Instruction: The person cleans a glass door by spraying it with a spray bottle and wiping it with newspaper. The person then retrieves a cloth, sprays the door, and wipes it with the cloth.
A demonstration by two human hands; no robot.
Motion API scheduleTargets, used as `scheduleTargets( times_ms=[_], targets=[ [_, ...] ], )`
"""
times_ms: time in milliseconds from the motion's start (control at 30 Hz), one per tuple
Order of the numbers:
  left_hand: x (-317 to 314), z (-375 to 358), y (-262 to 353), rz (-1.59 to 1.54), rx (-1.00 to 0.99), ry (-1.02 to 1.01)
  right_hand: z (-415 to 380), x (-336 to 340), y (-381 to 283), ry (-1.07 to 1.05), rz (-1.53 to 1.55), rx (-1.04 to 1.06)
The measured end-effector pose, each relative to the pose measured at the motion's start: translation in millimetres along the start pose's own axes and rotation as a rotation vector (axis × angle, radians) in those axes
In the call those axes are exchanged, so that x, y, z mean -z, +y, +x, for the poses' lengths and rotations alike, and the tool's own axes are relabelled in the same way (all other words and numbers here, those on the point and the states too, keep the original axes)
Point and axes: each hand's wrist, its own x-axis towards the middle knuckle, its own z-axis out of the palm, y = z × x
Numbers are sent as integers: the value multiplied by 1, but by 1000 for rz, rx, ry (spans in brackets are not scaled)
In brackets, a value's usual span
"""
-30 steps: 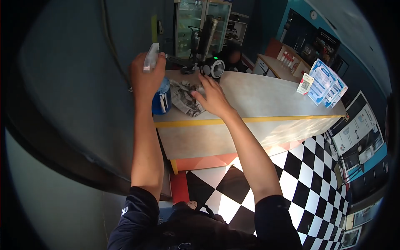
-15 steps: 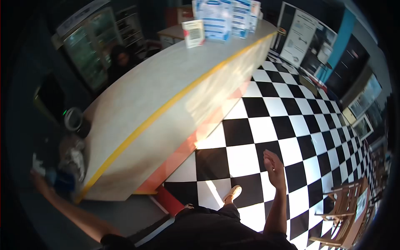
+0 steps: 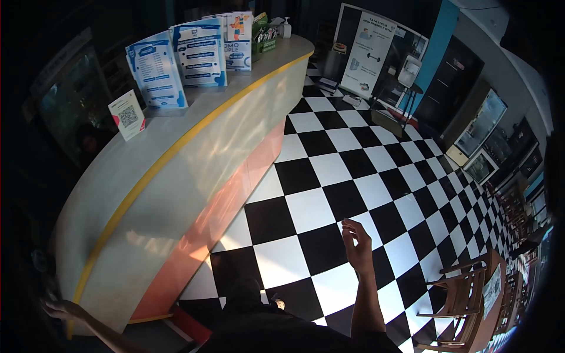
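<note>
My right hand (image 3: 356, 241) hangs in front of me over the checkered floor (image 3: 318, 206), fingers loosely bent, with a gap by the thumb and nothing in it. At the lower left my left hand (image 3: 59, 309) is stretched out beside the near end of the long curved counter (image 3: 159, 194), overlapping its yellow edge strip in this view. Its fingers are extended and look bare, though the area is dark. On the countertop stand a small QR code sign (image 3: 127, 115), blue-and-white menu stands (image 3: 156, 70) and a printed promo stand (image 3: 238, 41).
A green box of packets (image 3: 265, 38) and a pump bottle (image 3: 285, 27) sit at the counter's far end. Wooden chairs (image 3: 459, 294) stand beside a table on the right. A tall poster board (image 3: 369, 53) and a stool (image 3: 406, 100) are at the back. Behind the counter is a person (image 3: 91, 141).
The view has shifted forward along the counter and turned, so the signs appear larger and further left. My left hand appears lower, away from the dark items behind the counter's end.
</note>
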Motion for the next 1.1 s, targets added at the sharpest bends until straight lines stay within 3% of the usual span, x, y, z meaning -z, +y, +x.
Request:
scheduleTargets(
  times_ms=[67, 100, 167, 267, 300, 333, 400, 467, 533, 600, 700, 733, 800, 900, 1000, 1100],
  targets=[
    [-23, -43, 130, -274, 102, -120, 55, 0, 0, -78, -11, 103],
    [-40, -62, 178, -387, 11, -121, 82, 2, -2, -106, -42, 163],
    [-81, -107, 227, -412, -193, -342, 130, 9, 1, -147, -72, 240],
    [-136, -216, 384, -571, -453, -601, 193, 30, 32, -147, -133, 272],
    [-150, -262, 464, -844, -406, -559, 209, 42, 44, -144, -185, 243],
    [-162, -308, 540, -1122, -337, -521, 223, 55, 61, -132, -265, 206],
    [-183, -398, 639, -1375, -301, -863, 241, 84, 91, -76, -415, 24],
    [-209, -489, 706, -1476, -397, -1531, 252, 122, 108, -18, -503, -156],
    [-194, -523, 808, -1711, -530, -1781, 263, 149, 126, 114, -562, -331],
    [-184, -554, 892, -2009, -676, -1872, 272, 163, 157, 265, -590, -501],
    [-188, -588, 994, -2305, -978, -1754, 298, 163, 216, 468, -602, -629],
    [-195, -605, 1024, -2367, -926, -1838, 317, 161, 237, 487, -568, -667],
    [-227, -642, 1075, -2302, -1079, -1873, 375, 157, 278, 442, -526, -728],
    [-302, -700, 1138, -2080, -1107, -2002, 508, 161, 344, 145, -471, -745],
    [-408, -743, 1175, -1813, -948, -2100, 684, 147, 407, -40, -533, -483],
    [-520, -761, 1186, -1402, -661, -2203, 864, 115, 437, -167, -422, -99]
  ],
)
